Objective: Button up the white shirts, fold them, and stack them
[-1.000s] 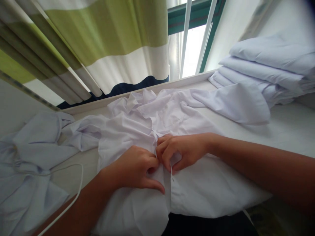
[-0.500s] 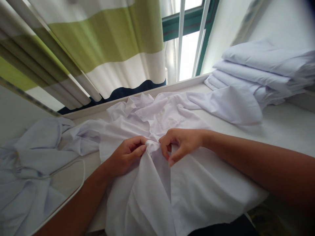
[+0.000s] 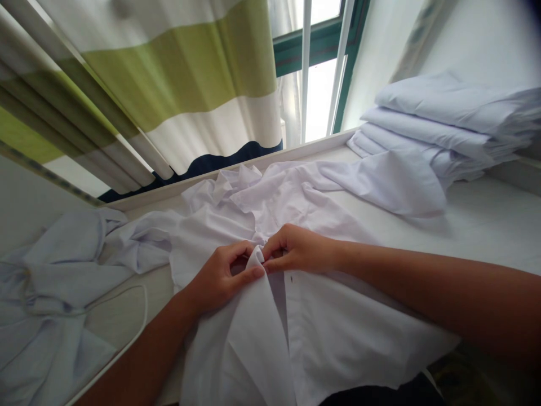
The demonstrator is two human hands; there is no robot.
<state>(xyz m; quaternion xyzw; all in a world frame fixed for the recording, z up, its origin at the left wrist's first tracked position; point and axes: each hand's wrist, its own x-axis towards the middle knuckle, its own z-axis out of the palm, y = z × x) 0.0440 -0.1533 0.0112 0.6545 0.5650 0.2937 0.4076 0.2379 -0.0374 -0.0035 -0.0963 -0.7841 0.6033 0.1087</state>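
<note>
A white shirt (image 3: 338,321) lies spread over the white table, its lower part draped toward me over the near edge. My left hand (image 3: 230,276) is closed on one front edge of the shirt, thumb on top, with a fold of cloth raised between the fingers. Right beside it, my right hand (image 3: 293,251) pinches the shirt at the same front opening, thumb and index finger together. Any button under the fingertips is hidden. Both sleeves reach outward, the right one toward the folded pile.
Folded white garments (image 3: 448,124) are stacked at the back right. Loose white cloth (image 3: 54,270) and a white cord (image 3: 146,304) lie on the left. Behind the table's raised rim (image 3: 313,151) hang a striped curtain (image 3: 181,67) and a barred window (image 3: 323,84).
My right hand's thumb and index finger have come together on the cloth, closer to my left hand. The fold in my left hand now stands up more. The view has shifted slightly.
</note>
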